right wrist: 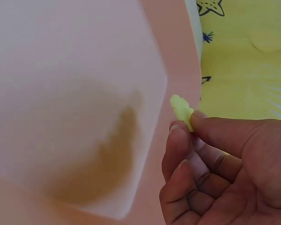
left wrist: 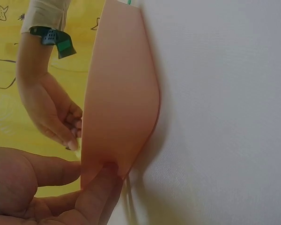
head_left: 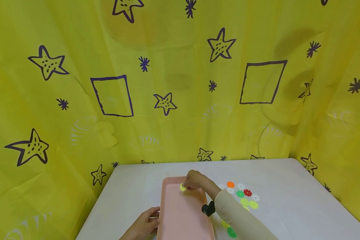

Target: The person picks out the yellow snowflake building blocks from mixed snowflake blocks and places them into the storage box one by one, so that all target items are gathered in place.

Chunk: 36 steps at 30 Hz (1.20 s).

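A pink rectangular tray [head_left: 183, 213] lies lengthwise on the white table. Over its far end, my right hand [head_left: 195, 180] pinches a yellow flower-shaped plastic disc [head_left: 182, 187] between thumb and fingertips. The right wrist view has this disc [right wrist: 181, 108] seen nearly edge-on, above the tray's corner [right wrist: 154, 154]. At the tray's left side, my left hand [head_left: 144, 222] grips the edge. Seen from the left wrist, the thumb is at the rim and the fingers press the tray's outer wall [left wrist: 122, 89].
Right of the tray lie several loose flower-shaped discs: orange [head_left: 230, 184], red [head_left: 247, 193], green [head_left: 240, 193], white [head_left: 255, 198] and yellow [head_left: 253, 204]. Another green disc [head_left: 232, 232] lies nearer, beside the right sleeve [head_left: 240, 213]. A yellow star-patterned curtain [head_left: 180, 133] surrounds the table.
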Tool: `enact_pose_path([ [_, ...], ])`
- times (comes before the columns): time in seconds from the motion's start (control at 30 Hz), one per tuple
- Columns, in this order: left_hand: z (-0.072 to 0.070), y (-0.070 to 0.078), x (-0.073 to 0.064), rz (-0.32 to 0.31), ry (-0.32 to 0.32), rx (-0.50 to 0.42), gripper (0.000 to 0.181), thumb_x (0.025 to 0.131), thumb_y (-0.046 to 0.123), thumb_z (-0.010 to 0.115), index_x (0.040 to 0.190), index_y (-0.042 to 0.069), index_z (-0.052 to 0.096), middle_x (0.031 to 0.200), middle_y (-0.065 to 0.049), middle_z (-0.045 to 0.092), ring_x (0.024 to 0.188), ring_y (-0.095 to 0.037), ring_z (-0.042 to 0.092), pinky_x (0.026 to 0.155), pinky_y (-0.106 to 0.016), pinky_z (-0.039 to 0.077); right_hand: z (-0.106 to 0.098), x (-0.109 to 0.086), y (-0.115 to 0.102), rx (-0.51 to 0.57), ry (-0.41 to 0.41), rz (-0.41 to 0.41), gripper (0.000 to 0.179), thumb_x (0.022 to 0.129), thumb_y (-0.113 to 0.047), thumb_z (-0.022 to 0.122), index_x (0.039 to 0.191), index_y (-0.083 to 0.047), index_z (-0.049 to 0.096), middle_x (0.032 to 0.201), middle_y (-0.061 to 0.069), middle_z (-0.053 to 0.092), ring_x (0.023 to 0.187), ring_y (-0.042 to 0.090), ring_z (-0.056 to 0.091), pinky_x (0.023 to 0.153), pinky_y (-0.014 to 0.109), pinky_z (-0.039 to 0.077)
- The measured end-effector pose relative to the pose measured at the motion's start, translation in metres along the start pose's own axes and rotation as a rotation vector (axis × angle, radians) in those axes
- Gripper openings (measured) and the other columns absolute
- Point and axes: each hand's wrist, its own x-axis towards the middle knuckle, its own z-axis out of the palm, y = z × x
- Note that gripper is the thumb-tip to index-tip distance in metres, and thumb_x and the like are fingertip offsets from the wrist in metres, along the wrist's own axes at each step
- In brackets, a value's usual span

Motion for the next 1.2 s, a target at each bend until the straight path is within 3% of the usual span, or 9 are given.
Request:
enact_pose_path([
  [0.3,0.001,0.001,0.000,0.005,0.018,-0.002,0.054,0.101,-0.003,0.052,0.145,-0.028,0.031,0.131,-0.042,0.055,0.123,-0.050,0.062,0.095,-0.056,0.061,0.028,0.022,-0.008,-0.123,0.005,0.056,0.035,0.094,-0.015,0.078,0.061,-0.008,0.065,0.049,-0.006,0.056,0.047,0.006,0.052,0.047,0.015,0.037],
  [0.4,0.001,0.000,0.001,-0.005,0.014,-0.008,0.053,0.101,-0.004,0.051,0.145,-0.027,0.032,0.132,-0.043,0.054,0.123,-0.050,0.062,0.096,-0.056,0.060,0.034,0.025,-0.013,-0.101,-0.003,0.060,0.037,0.094,-0.012,0.077,0.060,-0.007,0.064,0.047,-0.007,0.053,0.044,0.004,0.049,0.045,0.014,0.035],
  [0.73,0.002,0.001,0.002,-0.025,0.017,0.013,0.053,0.101,-0.004,0.052,0.143,-0.029,0.033,0.131,-0.042,0.055,0.122,-0.052,0.062,0.095,-0.057,0.060,0.044,0.024,-0.020,-0.102,0.003,0.061,0.034,0.096,-0.010,0.075,0.064,-0.002,0.067,0.061,0.009,0.073,0.053,0.016,0.070,0.050,0.014,0.043],
  [0.87,0.002,0.002,0.002,-0.028,0.020,0.009,0.053,0.101,-0.004,0.052,0.143,-0.029,0.033,0.131,-0.043,0.055,0.123,-0.052,0.061,0.095,-0.057,0.060,0.048,0.025,-0.019,-0.108,0.030,0.058,0.031,0.094,-0.011,0.077,0.067,0.000,0.066,0.062,0.011,0.069,0.053,0.018,0.064,0.052,0.018,0.044],
  [1.07,0.001,0.002,0.001,-0.036,0.027,0.009,0.053,0.101,-0.003,0.052,0.144,-0.028,0.033,0.131,-0.041,0.056,0.122,-0.050,0.062,0.095,-0.056,0.060,0.052,0.020,-0.022,-0.208,0.116,0.022,0.024,0.092,-0.013,0.078,0.081,0.004,0.066,0.077,0.011,0.059,0.070,0.023,0.050,0.070,0.033,0.048],
  [1.2,0.001,0.001,0.001,-0.027,0.023,0.003,0.053,0.101,-0.004,0.051,0.144,-0.028,0.032,0.131,-0.041,0.055,0.122,-0.050,0.062,0.095,-0.056,0.060,0.055,0.017,-0.023,-0.254,0.153,-0.034,0.022,0.091,-0.012,0.079,0.078,0.002,0.067,0.076,0.009,0.061,0.070,0.021,0.051,0.072,0.034,0.050],
])
